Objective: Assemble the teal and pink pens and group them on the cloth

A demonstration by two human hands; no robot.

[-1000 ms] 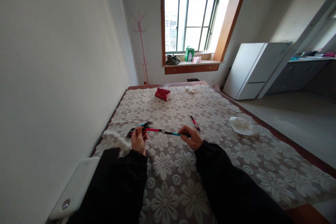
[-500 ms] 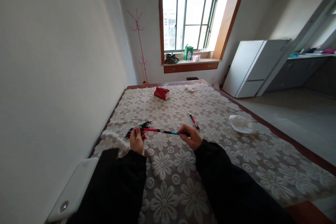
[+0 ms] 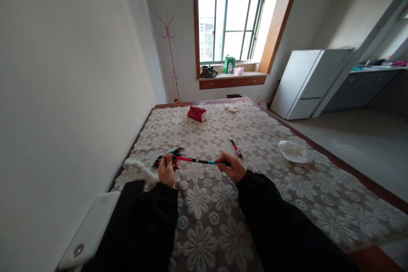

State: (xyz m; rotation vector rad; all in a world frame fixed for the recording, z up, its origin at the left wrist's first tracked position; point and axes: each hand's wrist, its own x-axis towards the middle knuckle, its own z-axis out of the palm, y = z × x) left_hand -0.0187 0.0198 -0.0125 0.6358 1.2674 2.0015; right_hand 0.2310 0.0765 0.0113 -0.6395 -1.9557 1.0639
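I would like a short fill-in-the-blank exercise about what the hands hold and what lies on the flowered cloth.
1. The left hand and right hand hold pens joined end to ____.
2. The crumpled tissue is ____ in colour.
3. A lone pen lies beside the ____ hand.

Missing words: end; white; right

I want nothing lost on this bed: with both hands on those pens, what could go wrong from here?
The left hand and right hand hold two pens tip to tip; pulled hard, a small part might drop into the lacy floral cover. The loose pens beside the left hand might get knocked.
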